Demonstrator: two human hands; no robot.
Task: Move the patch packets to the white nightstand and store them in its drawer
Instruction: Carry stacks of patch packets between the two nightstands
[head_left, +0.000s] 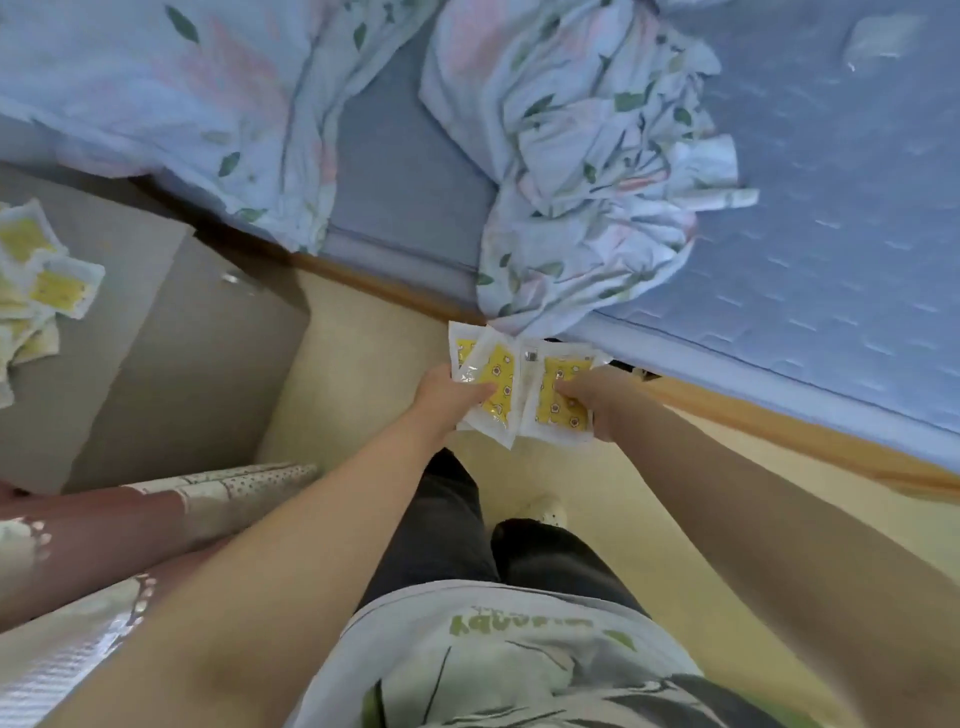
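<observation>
Several patch packets, fanned, fingers of left hand and right hand gripping

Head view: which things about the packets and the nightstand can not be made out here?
- Packets held in both hands: count unclear; they overlap, and the left hand and right hand cover parts.
- Pile on the white nightstand: cut off by the left edge.
- Drawer inside: not visible from above.
- Pale thing on the bed: too blurred.

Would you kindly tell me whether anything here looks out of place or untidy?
Packets lie in a loose, overlapping heap on the nightstand. The quilt is crumpled, drooping off the mattress, where a pale, blurred packet-like thing lies alone.
</observation>
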